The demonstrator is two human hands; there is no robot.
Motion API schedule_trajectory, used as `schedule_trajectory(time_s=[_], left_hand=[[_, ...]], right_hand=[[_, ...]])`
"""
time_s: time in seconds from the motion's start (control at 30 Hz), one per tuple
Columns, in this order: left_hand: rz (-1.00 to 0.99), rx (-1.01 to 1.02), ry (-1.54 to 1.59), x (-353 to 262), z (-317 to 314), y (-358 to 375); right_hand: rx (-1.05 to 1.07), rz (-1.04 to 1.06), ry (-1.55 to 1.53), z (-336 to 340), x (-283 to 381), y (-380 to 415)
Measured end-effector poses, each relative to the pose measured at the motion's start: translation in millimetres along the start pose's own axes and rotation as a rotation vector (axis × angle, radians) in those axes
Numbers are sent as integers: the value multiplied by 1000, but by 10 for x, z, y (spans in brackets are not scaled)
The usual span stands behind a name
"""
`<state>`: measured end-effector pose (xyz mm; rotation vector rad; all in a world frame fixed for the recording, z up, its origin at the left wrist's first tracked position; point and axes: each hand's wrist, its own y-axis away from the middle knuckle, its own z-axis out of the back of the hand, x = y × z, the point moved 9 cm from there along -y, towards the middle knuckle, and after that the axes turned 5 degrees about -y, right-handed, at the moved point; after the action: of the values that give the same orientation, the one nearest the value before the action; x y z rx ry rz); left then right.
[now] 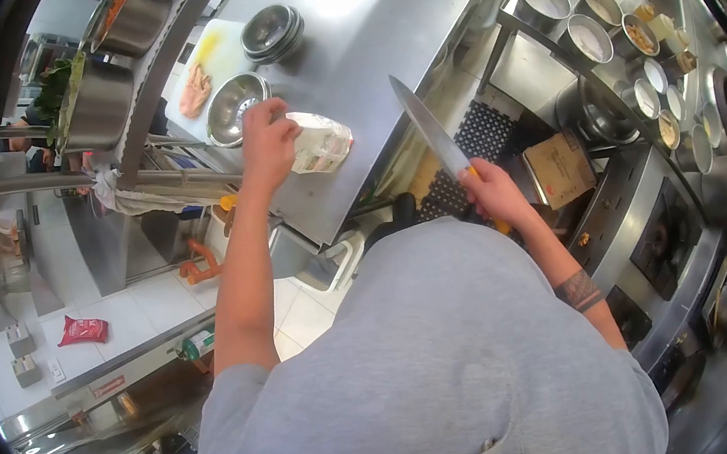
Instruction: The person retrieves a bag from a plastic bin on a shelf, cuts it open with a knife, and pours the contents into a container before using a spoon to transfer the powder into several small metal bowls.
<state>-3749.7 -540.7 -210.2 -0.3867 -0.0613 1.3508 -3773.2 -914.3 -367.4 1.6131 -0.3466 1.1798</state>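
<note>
My right hand [500, 196] is closed round the yellow handle of a long kitchen knife [430, 126], its blade pointing up and away over the edge of the steel counter. The fingers of my left hand [267, 143] are pinched at the top edge of a white printed bag [320, 143] standing on the counter. Just beyond that hand sits a shiny steel bowl [233, 109]. A piece of raw, pale pink meat [194, 92] lies on a white cutting board [220, 52] with a yellow stain. Stacked steel bowls [272, 32] stand beside the board.
Steel shelving with deep pots [97, 105] rises at the left. Several metal containers [587, 38] with contents line a rack at the right, above a stove [664, 231]. A cardboard box [560, 170] and a grey bin [323, 264] are below counter height.
</note>
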Motion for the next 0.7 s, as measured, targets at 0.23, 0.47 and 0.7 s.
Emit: schedule_trajectory(time_s=[0.23,0.47,0.7], left_hand=[[448,-30,263,327,35,28],[180,-224,142,30,24,61],[448,-144,159,120,-8,81]], right_hand=[[11,-11,-3,-31,60,15],[34,41,-3,-99,325,-14],[107,80,-16,-226,663,-33]])
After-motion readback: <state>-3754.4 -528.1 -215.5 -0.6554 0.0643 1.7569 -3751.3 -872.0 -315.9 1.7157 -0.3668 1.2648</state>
